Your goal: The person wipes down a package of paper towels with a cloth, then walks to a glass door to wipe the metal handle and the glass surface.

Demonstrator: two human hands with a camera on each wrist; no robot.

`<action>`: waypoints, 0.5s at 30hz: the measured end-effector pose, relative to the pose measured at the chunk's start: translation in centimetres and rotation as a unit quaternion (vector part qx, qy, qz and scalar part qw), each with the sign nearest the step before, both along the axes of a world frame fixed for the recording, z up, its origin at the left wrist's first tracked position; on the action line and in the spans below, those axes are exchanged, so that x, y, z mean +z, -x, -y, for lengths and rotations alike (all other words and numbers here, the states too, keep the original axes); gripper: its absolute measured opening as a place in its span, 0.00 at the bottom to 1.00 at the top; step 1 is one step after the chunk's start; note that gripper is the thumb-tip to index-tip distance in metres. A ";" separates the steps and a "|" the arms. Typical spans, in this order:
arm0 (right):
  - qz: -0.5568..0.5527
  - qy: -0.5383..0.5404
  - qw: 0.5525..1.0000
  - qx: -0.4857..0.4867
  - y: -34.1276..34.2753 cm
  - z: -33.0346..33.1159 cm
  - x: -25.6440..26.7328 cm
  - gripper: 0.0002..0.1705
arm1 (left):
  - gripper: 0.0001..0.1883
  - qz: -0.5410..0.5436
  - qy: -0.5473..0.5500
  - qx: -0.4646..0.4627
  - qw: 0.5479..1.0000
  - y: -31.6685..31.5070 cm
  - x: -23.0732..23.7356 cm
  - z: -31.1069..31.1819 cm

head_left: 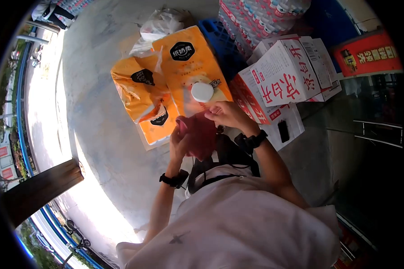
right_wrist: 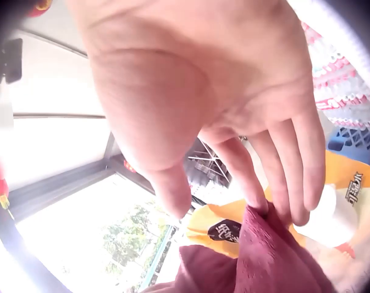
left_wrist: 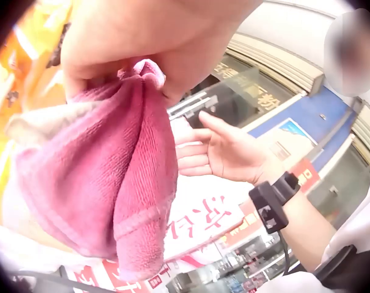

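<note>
My left hand [head_left: 179,144] grips a dark pink towel [head_left: 201,134] by its bunched upper end. In the left wrist view the towel [left_wrist: 99,177] hangs in folds below the curled fingers. My right hand [head_left: 231,115] is at the towel's upper right side. Its fingers are extended and its thumb stands apart in the right wrist view, with the fingertips [right_wrist: 300,217] right at the towel's edge. Beyond the hands, a white cylindrical object [head_left: 202,92] with a round top stands on an orange plastic-wrapped pack [head_left: 188,67].
A crumpled orange wrapper [head_left: 132,89] lies over the pack's left side. To the right are white and red cartons [head_left: 283,67] and a black phone [head_left: 283,131]. Behind stand a blue crate [head_left: 215,36] and stacked bottle packs [head_left: 265,22]. A wooden beam [head_left: 45,188] is at the left.
</note>
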State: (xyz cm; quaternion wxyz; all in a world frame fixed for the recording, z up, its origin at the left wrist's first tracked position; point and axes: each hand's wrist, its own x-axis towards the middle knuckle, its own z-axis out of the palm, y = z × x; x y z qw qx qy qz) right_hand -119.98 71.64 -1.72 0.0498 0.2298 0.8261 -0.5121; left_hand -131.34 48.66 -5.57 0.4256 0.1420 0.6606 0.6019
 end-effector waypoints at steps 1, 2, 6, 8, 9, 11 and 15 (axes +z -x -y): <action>0.007 -0.032 0.999 -0.039 1.2 -1.1 -1.5 0.35 | 0.24 0.018 0.077 0.004 0.997 0.6 -0.4 0.8; 0.015 -0.064 0.995 -0.079 2.4 -2.1 -3.2 0.40 | 0.24 0.010 0.084 0.008 0.996 0.5 -0.9 1.6; -0.026 -0.330 0.940 -0.084 6.2 -4.4 -13.3 0.50 | 0.21 -0.036 0.156 0.151 0.975 0.4 0.6 2.5; 0.039 -0.323 0.945 -0.043 6.5 -4.3 -15.1 0.54 | 0.21 0.004 0.164 0.189 0.968 0.8 1.1 2.5; 0.038 -0.315 0.947 -0.046 6.7 -4.5 -15.6 0.54 | 0.21 -0.008 0.177 0.174 0.969 1.3 0.9 2.7; -0.005 -0.148 0.989 0.010 6.8 -5.4 -16.2 0.50 | 0.22 -0.018 0.189 0.152 0.970 1.3 0.1 2.5; -0.050 -0.122 0.990 -0.043 3.7 -6.3 -11.8 0.49 | 0.21 -0.020 0.155 0.138 0.978 1.4 -0.7 -1.7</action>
